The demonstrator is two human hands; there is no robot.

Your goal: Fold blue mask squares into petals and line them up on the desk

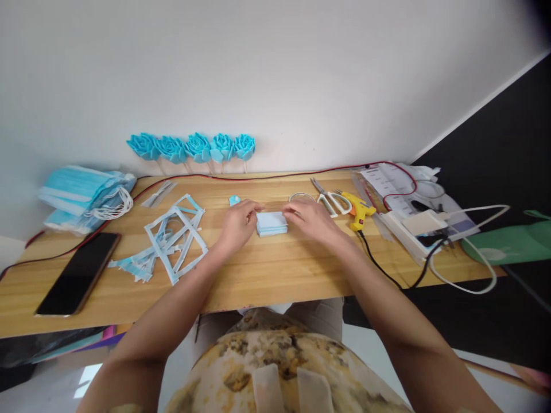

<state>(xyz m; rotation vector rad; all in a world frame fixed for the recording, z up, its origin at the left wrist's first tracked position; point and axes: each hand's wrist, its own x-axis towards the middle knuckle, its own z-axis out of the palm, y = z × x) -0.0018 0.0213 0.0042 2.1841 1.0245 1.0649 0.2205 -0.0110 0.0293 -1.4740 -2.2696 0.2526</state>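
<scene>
A small stack of light blue, folded or cut face-mask fabric [272,223] rests on the wooden table in front of me. At its left edge is my left hand [239,222], fingers curled and pinching the upper left corner. My right hand [309,219] grips the opposite upper corner between thumb and fingers. Just behind my left hand lies a small blue scrap [234,200]. Beyond my right hand are scissors with white handles [330,202] and a yellow hot glue gun [360,212]. A white ring-shaped item [302,196] is partly hidden behind that hand.
Several blue fabric flowers [198,148] lean on the wall. To the left are face masks [81,192], a phone [80,274] and cut mask frames and strips [176,238]. A power strip [407,236] with cables sits at right. A red-black wire [275,175] runs along the back.
</scene>
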